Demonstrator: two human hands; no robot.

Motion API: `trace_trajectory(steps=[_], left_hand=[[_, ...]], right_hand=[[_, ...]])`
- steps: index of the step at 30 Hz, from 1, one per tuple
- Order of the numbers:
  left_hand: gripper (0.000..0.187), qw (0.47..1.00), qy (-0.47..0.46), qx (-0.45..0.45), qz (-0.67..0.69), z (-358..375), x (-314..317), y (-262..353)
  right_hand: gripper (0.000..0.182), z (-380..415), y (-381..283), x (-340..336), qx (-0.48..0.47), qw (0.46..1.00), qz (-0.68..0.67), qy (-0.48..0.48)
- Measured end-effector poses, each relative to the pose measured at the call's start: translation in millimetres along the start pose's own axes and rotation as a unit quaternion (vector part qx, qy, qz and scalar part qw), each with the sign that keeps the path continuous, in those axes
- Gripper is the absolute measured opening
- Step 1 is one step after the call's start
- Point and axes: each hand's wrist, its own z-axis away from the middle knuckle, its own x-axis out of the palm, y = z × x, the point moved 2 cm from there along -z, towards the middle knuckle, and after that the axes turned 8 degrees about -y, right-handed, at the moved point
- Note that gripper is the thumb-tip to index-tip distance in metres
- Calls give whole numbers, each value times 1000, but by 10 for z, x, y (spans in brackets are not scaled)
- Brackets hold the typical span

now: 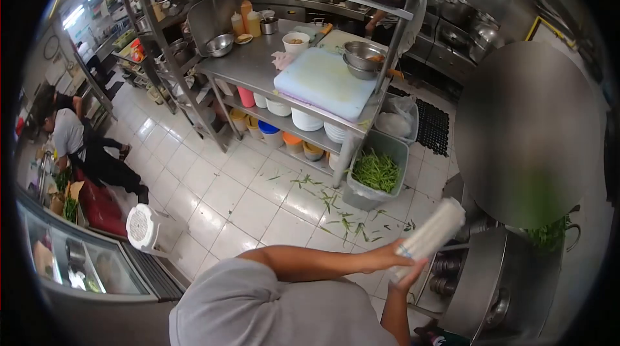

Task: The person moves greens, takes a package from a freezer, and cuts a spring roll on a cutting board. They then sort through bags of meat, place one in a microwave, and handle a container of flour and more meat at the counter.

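Both of my hands are closed on a long white cylindrical bundle (pixel 431 233), which looks wrapped in plastic with a thin blue mark near its lower end. My left hand (pixel 385 257) grips it from the left side, with the arm stretched across in front of my body. Under its lower end is my right hand (pixel 409 275), fingers wrapped round it. The bundle tilts up to the right, and its exact kind cannot be made out. Just beyond it on the floor stands a grey bin (pixel 363 199) holding green leafy trimmings (pixel 376 170).
A steel worktable (pixel 248 62) carries a white cutting board (pixel 326 81) and steel bowls (pixel 363 55). Green scraps (pixel 332 200) litter the tiled floor. A white stool (pixel 143 226) stands left, near a bending person (pixel 70 133). At right, a blurred patch hides part of the steel counter (pixel 478 281).
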Motion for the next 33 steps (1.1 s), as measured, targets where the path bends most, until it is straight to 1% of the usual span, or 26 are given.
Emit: trace_trajectory(steps=[1,2,3,4,5,7,8,10,11,12,14,15,17,18,20,22,24,25,26,28,29,31,32,33], left_hand=[[63,999,42,26,12,111,-175,159],[63,999,39,24,13,182,-354,218],[64,997,73,23,29,247,-551,251],[64,993,108,21,46,316,-719,294],[64,993,108,21,46,367,-887,359],[63,983,171,34,54,502,-1257,528],[63,983,174,33,52,566,-1454,601],[63,964,232,80,102,738,-1879,760],[60,959,252,76,107,867,-2062,924],[58,953,273,74,111,1006,-2254,1118],[55,931,345,104,61,1270,-2677,1436],[55,921,374,100,37,1412,-2916,1614],[55,894,436,102,-11,1652,-3359,1994],[55,876,467,110,-39,1746,-3575,2223],[55,850,499,147,-82,1872,-4052,2657],[55,843,504,164,-93,1899,-4510,3131],[52,857,485,155,-78,1907,-5150,3496],[50,859,482,157,-77,1856,-5392,3720],[48,861,478,156,-76,1798,-5651,3954],[43,871,461,149,-88,1700,-6456,4255],[43,876,453,145,-84,1619,-6881,4393],[40,889,429,141,-80,1383,-7654,4639],[40,894,418,139,-79,1265,-7917,4765],[39,895,422,119,-79,1130,-8168,4877]], right_hand=[[64,-126,116,148,-1,1000,0,5],[68,-251,237,310,43,997,-2,-58],[72,-350,350,466,87,989,-4,-119],[72,-423,441,618,88,989,-2,-115],[66,-524,551,811,88,984,20,-151],[58,-773,767,1131,79,969,64,-225],[58,-913,847,1249,81,969,60,-227],[55,-1196,870,1679,66,927,192,-316],[55,-1312,936,1842,59,894,254,-364],[51,-1470,1042,1914,67,874,305,-373],[41,-1858,1183,2092,95,844,315,-424],[41,-2058,1229,2184,97,840,312,-432],[30,-2408,1354,2412,84,805,354,-468],[30,-2564,1373,2598,87,805,349,-472],[25,-2789,1308,2977,101,774,406,-476],[26,-2943,1399,3276,83,777,392,-486],[25,-3072,1575,3560,66,761,373,-527],[24,-3093,1627,3712,55,747,395,-532],[24,-3106,1666,3879,55,749,397,-527],[24,-3062,1782,4141,106,717,442,-529],[24,-3052,1993,4130,56,713,450,-534],[25,-2985,2138,4241,72,713,465,-519],[25,-2957,2195,4311,86,714,471,-511],[25,-2941,2225,4379,86,719,476,-499]])
